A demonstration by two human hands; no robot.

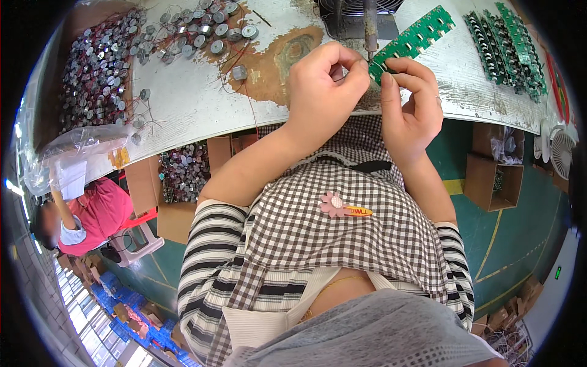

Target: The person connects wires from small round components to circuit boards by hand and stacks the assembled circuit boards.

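Note:
My right hand (417,104) grips the near end of a long green circuit board strip (422,35), thumb and fingers around its edge. The strip slants away to the far right and carries a row of small light-coloured parts. My left hand (327,85) is closed in a pinch right beside the strip's near left end; what lies between its fingertips is hidden. Just beyond my fingertips, a vertical metal rod (370,27), like a soldering iron, points down at the strip's end. A small round motor (239,73) with thin red wires lies left of my left hand.
Many small round motors (202,27) with wires lie at the table's back left, beside a box heaped with more motors (98,67). A fan-like black unit (388,24) stands behind the rod. More populated green boards (507,52) lie at right. Another person (92,214) sits at left.

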